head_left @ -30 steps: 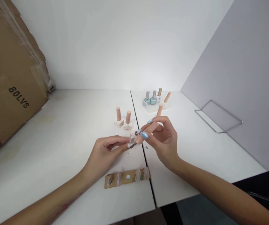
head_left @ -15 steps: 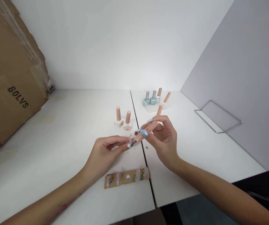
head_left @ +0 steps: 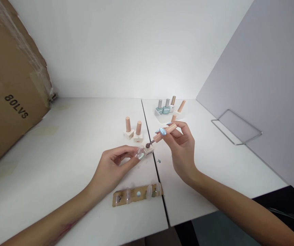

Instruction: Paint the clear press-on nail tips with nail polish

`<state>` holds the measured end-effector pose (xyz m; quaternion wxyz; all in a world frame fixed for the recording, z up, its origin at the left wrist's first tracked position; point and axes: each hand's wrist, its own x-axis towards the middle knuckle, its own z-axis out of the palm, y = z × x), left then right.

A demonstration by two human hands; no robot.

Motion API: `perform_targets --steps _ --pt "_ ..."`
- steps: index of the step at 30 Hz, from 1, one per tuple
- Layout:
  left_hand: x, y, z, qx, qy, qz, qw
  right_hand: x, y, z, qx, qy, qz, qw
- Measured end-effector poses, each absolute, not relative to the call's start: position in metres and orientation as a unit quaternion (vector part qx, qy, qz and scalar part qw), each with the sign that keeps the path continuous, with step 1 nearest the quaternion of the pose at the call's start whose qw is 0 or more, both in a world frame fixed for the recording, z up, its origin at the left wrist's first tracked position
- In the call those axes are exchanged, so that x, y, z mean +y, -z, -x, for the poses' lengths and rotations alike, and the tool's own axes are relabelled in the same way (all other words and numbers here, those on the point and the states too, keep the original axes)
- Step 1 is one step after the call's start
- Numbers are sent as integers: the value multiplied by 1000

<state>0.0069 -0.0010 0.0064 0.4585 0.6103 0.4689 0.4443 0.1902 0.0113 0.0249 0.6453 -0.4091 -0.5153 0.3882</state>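
My right hand (head_left: 181, 145) pinches the peach cap of a nail polish brush (head_left: 162, 134), its dark tip pointing down-left at the mouth of an open square polish bottle (head_left: 148, 150) on the white table (head_left: 67, 147). My left hand (head_left: 116, 164) pinches a small clear false nail tip (head_left: 139, 154) just left of that bottle. A tan strip (head_left: 136, 195) carrying several nail tips lies on the table below both hands.
Two peach-capped bottles (head_left: 133, 130) stand behind my hands. A white tray (head_left: 168, 114) with several more bottles sits farther back. A cardboard box (head_left: 11, 78) fills the left side, a grey partition with a wire stand (head_left: 235, 128) the right. The table's front edge is near.
My right hand lifted the brush away from the nail tip and swung its tip up to the open bottle. My left hand lowered slightly with the nail tip.
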Motion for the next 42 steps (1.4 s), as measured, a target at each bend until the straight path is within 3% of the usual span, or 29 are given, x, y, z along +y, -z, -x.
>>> perform_targets --steps 9,33,42 --pt "-2 -11 -6 486 -460 -616 415 11 -25 -189 -530 -378 400 645" --pt "0 -10 -6 459 -449 -625 445 7 -24 -188 -566 -427 307 635" --pt "-1 -7 -7 437 -448 -634 455 12 -23 -189 -531 -403 386 638"
